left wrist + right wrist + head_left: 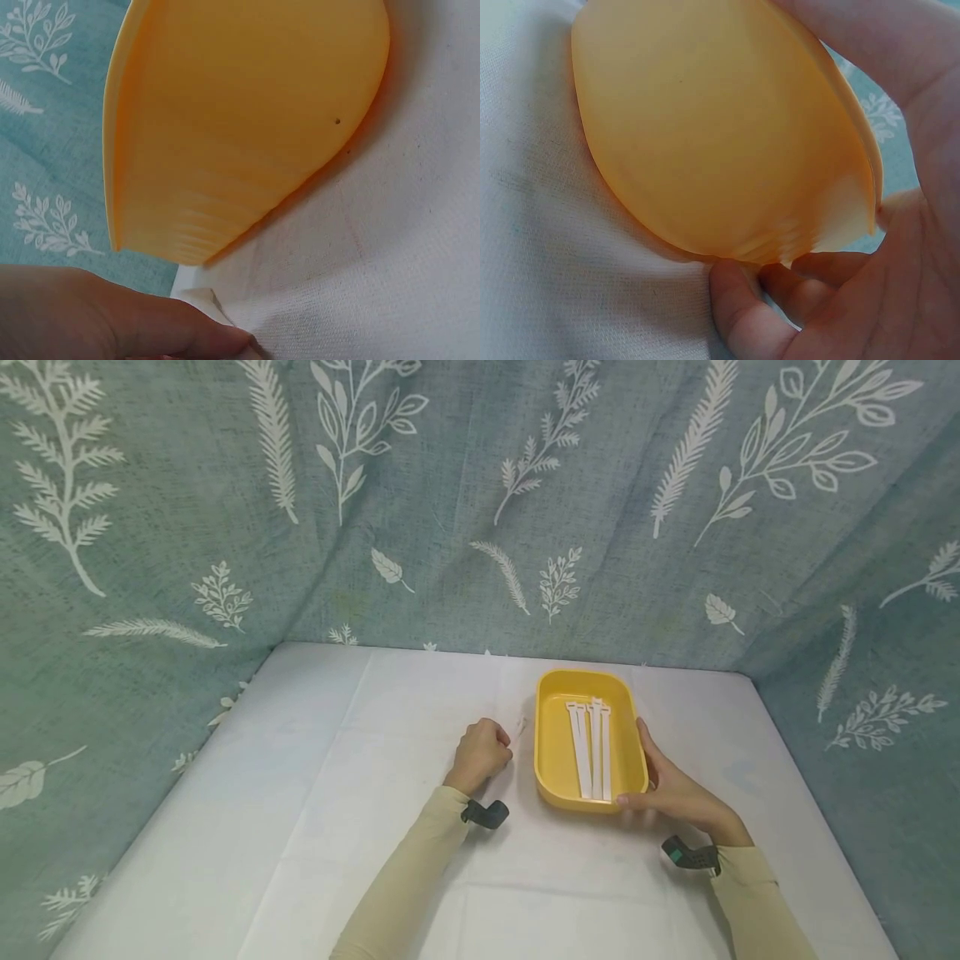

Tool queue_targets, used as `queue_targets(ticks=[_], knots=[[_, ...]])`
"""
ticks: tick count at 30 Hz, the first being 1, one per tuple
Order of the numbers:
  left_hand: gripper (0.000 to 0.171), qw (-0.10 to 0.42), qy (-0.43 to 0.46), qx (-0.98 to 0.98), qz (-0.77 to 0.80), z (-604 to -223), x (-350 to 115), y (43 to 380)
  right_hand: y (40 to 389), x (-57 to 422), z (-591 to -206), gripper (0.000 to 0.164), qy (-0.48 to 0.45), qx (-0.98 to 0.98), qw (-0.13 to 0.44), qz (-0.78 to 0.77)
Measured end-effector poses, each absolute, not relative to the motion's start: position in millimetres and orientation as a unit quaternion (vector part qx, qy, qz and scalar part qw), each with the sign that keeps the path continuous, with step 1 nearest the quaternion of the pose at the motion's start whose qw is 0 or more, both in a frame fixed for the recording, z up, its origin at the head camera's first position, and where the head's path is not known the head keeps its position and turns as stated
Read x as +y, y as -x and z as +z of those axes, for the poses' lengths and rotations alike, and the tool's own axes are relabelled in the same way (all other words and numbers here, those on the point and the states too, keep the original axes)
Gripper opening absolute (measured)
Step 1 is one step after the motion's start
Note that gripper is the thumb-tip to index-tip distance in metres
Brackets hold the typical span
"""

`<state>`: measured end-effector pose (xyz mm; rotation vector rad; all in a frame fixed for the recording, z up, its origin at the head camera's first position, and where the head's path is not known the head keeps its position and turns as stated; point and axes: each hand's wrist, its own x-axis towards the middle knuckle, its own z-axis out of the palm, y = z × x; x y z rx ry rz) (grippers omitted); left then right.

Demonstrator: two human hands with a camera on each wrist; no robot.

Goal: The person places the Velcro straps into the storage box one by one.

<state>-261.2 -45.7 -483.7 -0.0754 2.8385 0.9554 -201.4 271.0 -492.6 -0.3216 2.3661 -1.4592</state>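
Observation:
A yellow plastic tray (551, 752) stands on the white tablecloth, right of centre. Several white cable ties (596, 752) with wider slotted heads lie side by side in it, heads toward the far end. My right hand (671, 789) grips the tray's near right corner, thumb at the near rim and fingers along the right side. In the right wrist view, fingertips (742, 304) press low against the tray wall. Left of the tray, my left hand (482, 753) has curled fingers low at the table. Its fingertips pinch a raised fold of white cloth (201, 300) in the left wrist view.
The white tablecloth (315, 810) shows long crease lines. A blue-green curtain with white leaf prints (450, 502) hangs along the back and both sides of the table. Dark wrist cameras (486, 814) sit on both wrists, over beige sleeves.

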Motion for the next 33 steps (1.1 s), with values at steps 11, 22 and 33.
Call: queue_targets(ticks=[11, 22, 33], knots=[[0.021, 0.092, -0.004, 0.937, 0.336, -477, -55, 261, 201, 270, -491, 0.136, 0.113, 0.836, 0.171, -0.509], [0.031, 0.108, -0.015, 0.904, 0.413, -477, -66, 267, 200, 270, -491, 0.135, 0.116, 0.837, 0.167, -0.508], [0.030, 0.111, 0.000, 0.863, 0.493, -468, -71, 268, 201, 271, -491, 0.136, 0.115, 0.837, 0.167, -0.508]])
